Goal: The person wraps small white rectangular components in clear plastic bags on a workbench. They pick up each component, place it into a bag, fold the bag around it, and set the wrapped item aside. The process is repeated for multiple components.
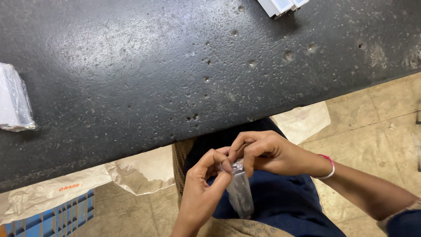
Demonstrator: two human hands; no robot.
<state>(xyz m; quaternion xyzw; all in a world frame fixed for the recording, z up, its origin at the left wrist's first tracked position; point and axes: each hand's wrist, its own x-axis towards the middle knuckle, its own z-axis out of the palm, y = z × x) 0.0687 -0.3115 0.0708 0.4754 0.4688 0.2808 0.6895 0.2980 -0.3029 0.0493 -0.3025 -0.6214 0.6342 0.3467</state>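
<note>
Both my hands meet over my lap, just below the near edge of the dark worktable (pixel 131 87). My left hand (pixel 199 193) and my right hand (pixel 267 151) pinch the top of a small clear plastic bag (pixel 240 193). The bag hangs down over my dark blue clothing and holds something dark and slim that I cannot make out. A pink band circles my right wrist.
A clear plastic-wrapped white packet (pixel 13 101) lies at the table's left edge. A white boxy part (pixel 280 6) sits at the far top edge. Under the table lie crumpled pale sacks (pixel 136 169) and a blue plastic crate (pixel 48 219), on a tan tiled floor.
</note>
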